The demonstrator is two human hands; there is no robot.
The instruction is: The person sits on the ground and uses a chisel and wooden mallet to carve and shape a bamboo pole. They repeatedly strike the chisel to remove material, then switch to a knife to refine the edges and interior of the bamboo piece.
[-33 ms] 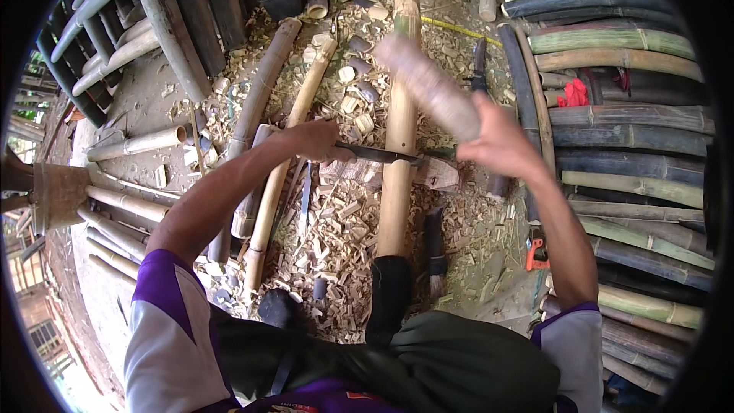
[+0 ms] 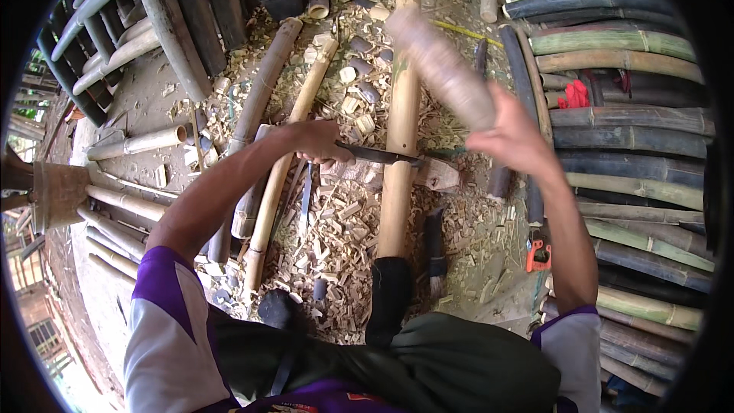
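My left grip [image 2: 324, 142] is clamped on a knife [image 2: 378, 154], its blade across the pole [image 2: 402, 118], which lies over a block [image 2: 440, 174]; my right grip [image 2: 515, 131] wraps a blurred club [image 2: 443, 70], slanting above the chips [image 2: 344, 214].

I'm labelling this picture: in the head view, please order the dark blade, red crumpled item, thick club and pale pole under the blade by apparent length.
1. Pale pole
2. Thick club, blurred; being nearer the camera than the pole may enlarge it
3. Dark blade
4. Red crumpled item

Red bundle [image 2: 573, 94] among stacked bamboo poles [image 2: 631, 186]
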